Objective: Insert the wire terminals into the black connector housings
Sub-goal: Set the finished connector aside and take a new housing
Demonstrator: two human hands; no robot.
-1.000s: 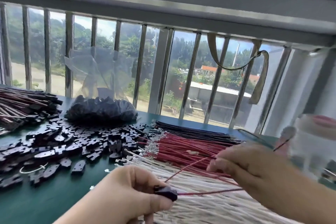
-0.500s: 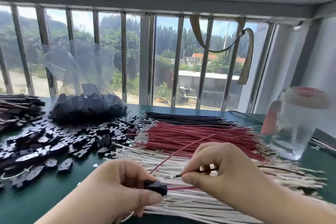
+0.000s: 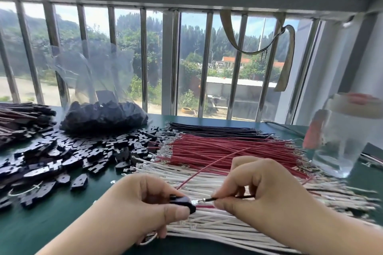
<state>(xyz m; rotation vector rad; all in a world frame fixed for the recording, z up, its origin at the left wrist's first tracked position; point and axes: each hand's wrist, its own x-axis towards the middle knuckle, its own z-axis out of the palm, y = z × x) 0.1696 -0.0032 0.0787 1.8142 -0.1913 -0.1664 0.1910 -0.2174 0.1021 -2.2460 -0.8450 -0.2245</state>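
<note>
On the green tabletop (image 3: 51,213) we hold a black connector housing (image 3: 183,203) pinched in our left hand (image 3: 145,203). Just to its right, our right hand (image 3: 259,188) pinches a black wire (image 3: 228,197); its long axis lies horizontal, and the metal terminal (image 3: 198,201) points at the housing opening, almost touching.

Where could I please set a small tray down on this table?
Bare green table lies at the near left, between the loose housings and the left hand. A narrow strip runs behind the black wires. The middle and right are crowded with wires and a jar.
</note>
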